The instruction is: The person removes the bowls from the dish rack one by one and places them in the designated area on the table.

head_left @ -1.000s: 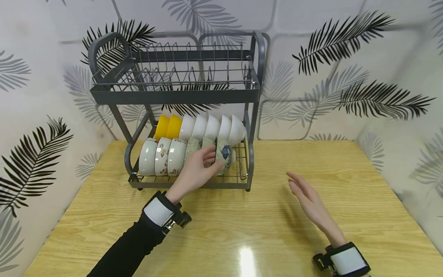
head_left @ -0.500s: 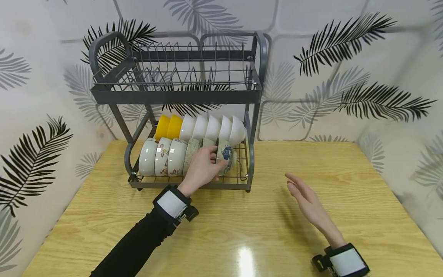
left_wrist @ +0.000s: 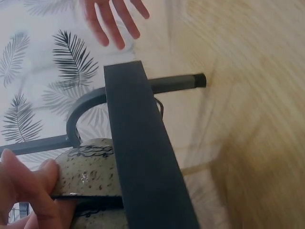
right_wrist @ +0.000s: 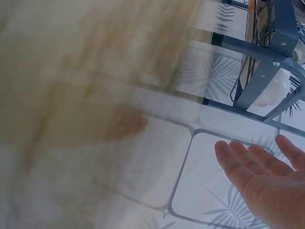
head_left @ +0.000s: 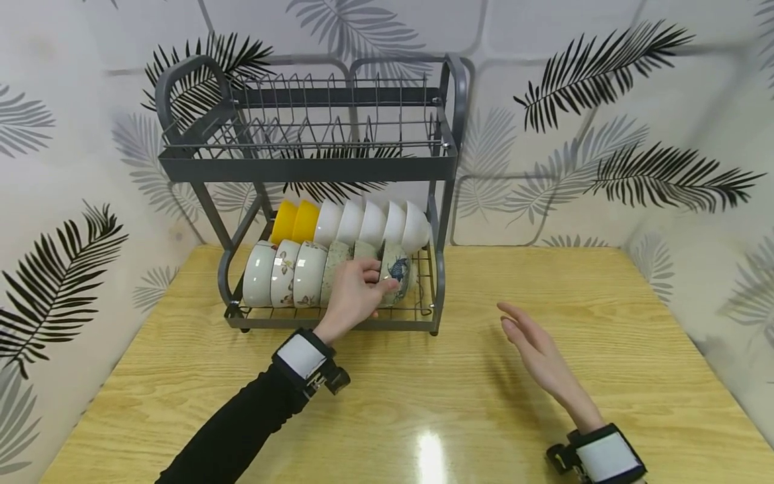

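Observation:
My left hand (head_left: 353,290) reaches into the lower tier of the dish rack (head_left: 308,168) and pinches the rim of a speckled bowl (head_left: 399,270) with a blue fish pattern. That bowl stands on its side at the right end of the front row. In the left wrist view, thumb and fingers (left_wrist: 35,191) lie on either side of the bowl's (left_wrist: 88,174) rim, and the rack's front bar (left_wrist: 143,148) hides part of it. Above the table on the right, my right hand (head_left: 538,353) is held with fingers extended, touching nothing.
Left of the held bowl stand speckled bowls (head_left: 336,259) and white bowls with flowers (head_left: 284,272). Behind them is a row of yellow (head_left: 284,222) and white bowls (head_left: 351,223). The wire upper tier (head_left: 326,124) overhangs both rows. A wooden table (head_left: 484,417) supports the rack.
My left hand has moved slightly right and closed on the rim of the fish-patterned bowl, which has tilted and shifted a little. The right hand has hardly moved.

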`<act>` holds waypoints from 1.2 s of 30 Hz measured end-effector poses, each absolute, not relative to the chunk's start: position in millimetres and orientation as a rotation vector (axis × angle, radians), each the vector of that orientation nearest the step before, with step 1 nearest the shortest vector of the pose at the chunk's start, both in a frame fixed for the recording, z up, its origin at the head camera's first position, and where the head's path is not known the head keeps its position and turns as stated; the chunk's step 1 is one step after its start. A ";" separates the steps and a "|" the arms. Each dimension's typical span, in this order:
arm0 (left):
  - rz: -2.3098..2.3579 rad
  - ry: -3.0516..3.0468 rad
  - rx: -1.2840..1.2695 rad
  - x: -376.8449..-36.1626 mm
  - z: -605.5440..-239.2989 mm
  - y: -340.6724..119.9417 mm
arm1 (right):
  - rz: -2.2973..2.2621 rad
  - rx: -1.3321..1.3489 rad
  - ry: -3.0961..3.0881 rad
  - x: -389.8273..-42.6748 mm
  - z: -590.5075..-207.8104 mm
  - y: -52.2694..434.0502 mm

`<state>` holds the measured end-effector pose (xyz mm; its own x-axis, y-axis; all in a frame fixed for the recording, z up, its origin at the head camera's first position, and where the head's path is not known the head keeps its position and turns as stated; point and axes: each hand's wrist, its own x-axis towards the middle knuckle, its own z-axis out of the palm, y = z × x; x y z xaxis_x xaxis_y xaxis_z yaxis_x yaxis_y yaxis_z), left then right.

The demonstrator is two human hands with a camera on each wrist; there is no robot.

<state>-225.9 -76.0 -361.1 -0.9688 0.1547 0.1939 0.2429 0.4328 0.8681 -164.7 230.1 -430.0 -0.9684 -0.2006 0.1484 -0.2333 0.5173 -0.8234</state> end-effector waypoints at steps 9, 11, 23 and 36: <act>-1.895 -2.448 -0.300 -219.8 -368.8 -81.9 | 1.447 0.393 -2.712 -165.0 -429.3 231.6; -1.925 -2.437 -0.288 -217.6 -369.8 -82.7 | 1.444 0.397 -2.713 -164.3 -429.3 232.0; -1.955 -2.351 -0.417 -205.0 -371.2 -88.8 | 1.539 0.465 -2.641 -160.0 -426.0 231.9; -1.856 -2.348 -0.630 -183.4 -372.5 -101.0 | 1.687 0.613 -2.575 -150.9 -408.4 218.2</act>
<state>-183.4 -101.0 -372.5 -0.9119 0.2654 0.3130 0.3659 0.1804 0.9130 -150.9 218.2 -408.4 -0.9236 -0.3190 0.2124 -0.3221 0.3458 -0.8813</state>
